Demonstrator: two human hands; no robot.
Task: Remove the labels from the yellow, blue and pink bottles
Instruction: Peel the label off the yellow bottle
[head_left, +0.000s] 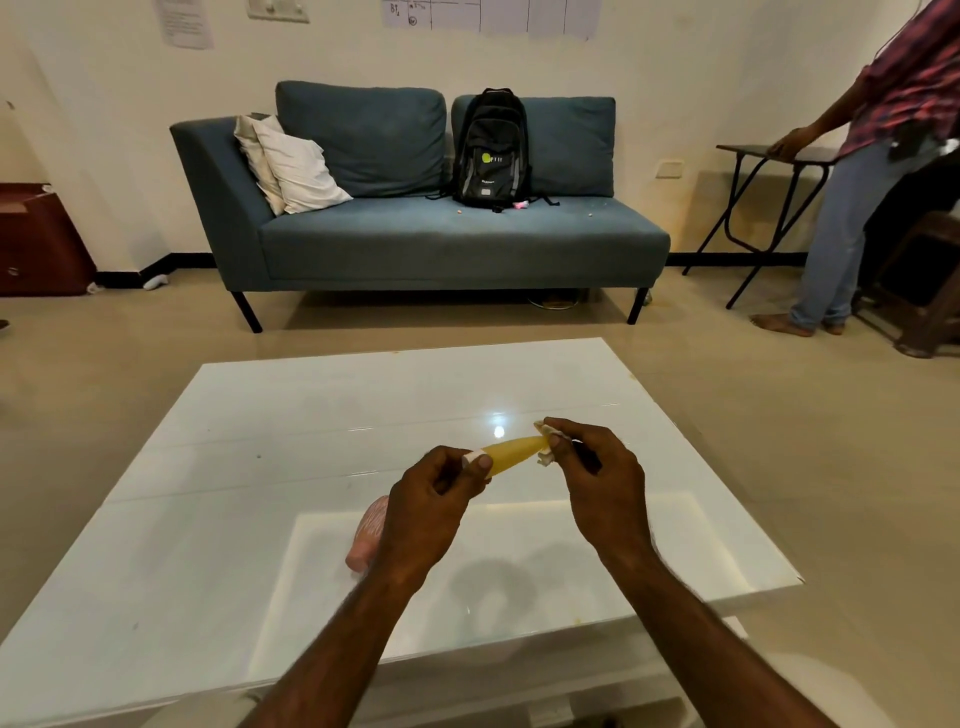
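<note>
Yellow bottle (511, 453) (pink bottle (368, 540) below)

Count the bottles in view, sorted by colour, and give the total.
Yellow bottle: 1, held between left hand and right hand
Pink bottle: 1, lying on the table
Blue: 0 in view
Total: 2

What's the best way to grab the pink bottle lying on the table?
I'd take the pink bottle round its body, coming from above and the left. It lies on its side on the table, so its round sides are free, while the left hand hides its right part.
</note>
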